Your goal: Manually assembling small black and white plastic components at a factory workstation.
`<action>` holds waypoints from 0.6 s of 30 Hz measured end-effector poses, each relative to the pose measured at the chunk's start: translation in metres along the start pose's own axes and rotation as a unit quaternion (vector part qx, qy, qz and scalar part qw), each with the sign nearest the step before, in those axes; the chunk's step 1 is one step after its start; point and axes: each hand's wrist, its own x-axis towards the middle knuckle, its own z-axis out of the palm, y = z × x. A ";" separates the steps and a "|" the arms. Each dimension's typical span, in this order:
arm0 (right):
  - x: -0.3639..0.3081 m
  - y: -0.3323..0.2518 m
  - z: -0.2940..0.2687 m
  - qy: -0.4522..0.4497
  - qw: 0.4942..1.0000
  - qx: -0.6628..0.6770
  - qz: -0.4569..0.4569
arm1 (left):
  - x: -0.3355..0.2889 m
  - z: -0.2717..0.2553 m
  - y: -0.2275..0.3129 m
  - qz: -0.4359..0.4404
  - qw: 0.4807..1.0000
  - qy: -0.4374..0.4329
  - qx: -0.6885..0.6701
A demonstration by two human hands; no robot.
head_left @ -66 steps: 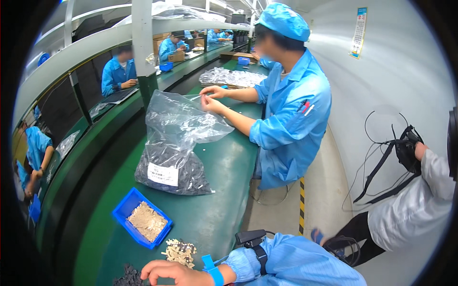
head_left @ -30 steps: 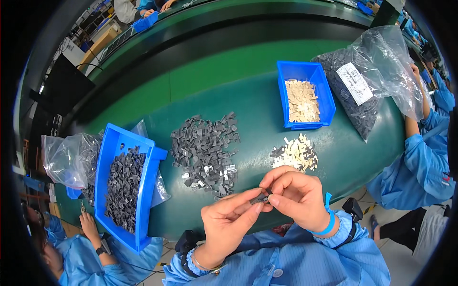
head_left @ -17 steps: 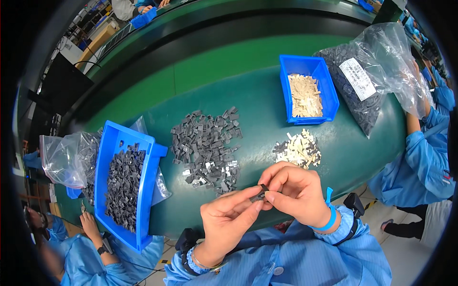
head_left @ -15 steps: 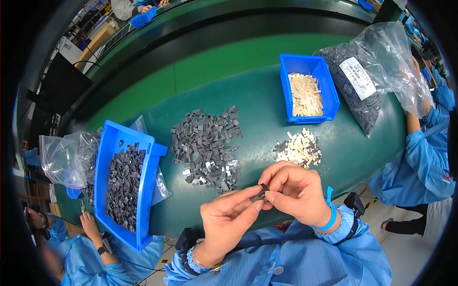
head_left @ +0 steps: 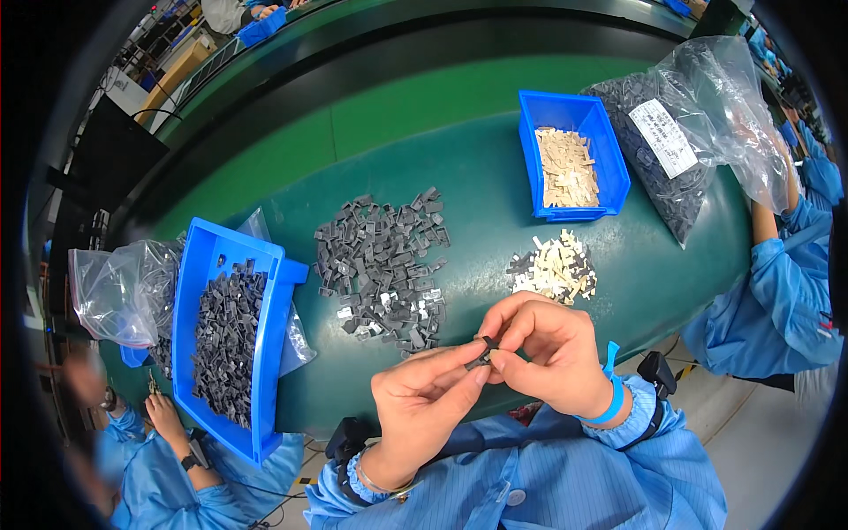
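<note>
At the near side of the green table [head_left: 481, 256], a small dark part [head_left: 485, 350] is pinched by the left hand [head_left: 426, 399] and right hand [head_left: 552, 351] together, and might be dropped if squeezed unevenly.

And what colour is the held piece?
The held piece looks dark grey to black, best in the head view.

Dark grey part [head_left: 482, 354], green table [head_left: 481, 185]

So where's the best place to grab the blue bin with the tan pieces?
Likely the left wall of the blue bin, from above: the bin stands upright, open-topped, and that wall rises above the tan pieces. The clear bag lies close by the right wall, leaving fingers less room.
</note>
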 end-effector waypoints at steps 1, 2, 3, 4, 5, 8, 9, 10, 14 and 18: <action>0.000 0.000 0.000 -0.002 1.000 -0.005 -0.005 | -0.001 -0.001 -0.001 0.000 1.000 0.001 0.000; 0.000 0.001 0.000 -0.003 1.000 -0.010 -0.010 | -0.002 -0.002 -0.002 0.001 1.000 0.002 -0.001; 0.000 0.001 0.000 -0.004 1.000 -0.010 -0.009 | -0.003 -0.003 -0.002 0.001 1.000 0.002 -0.001; 0.001 0.001 0.000 -0.008 1.000 -0.013 -0.014 | -0.003 -0.003 -0.002 -0.003 1.000 0.004 0.000; 0.001 0.002 0.000 -0.013 1.000 -0.015 -0.019 | -0.004 -0.004 -0.002 -0.007 1.000 0.006 0.002; 0.005 0.006 -0.003 -0.023 0.996 -0.057 -0.067 | 0.000 -0.004 -0.003 -0.010 1.000 -0.005 -0.006; 0.007 0.005 -0.005 -0.023 0.996 -0.057 -0.066 | 0.000 -0.004 -0.002 -0.010 1.000 -0.004 -0.005; 0.010 0.002 -0.008 -0.034 0.987 -0.129 -0.087 | 0.000 -0.004 -0.002 -0.005 1.000 -0.007 -0.026; 0.014 -0.005 -0.006 -0.024 0.979 -0.195 -0.049 | 0.000 -0.011 -0.005 -0.001 0.995 -0.033 -0.095; 0.013 -0.007 -0.013 -0.108 0.986 -0.129 -0.001 | 0.000 -0.008 -0.001 -0.033 0.989 -0.044 -0.136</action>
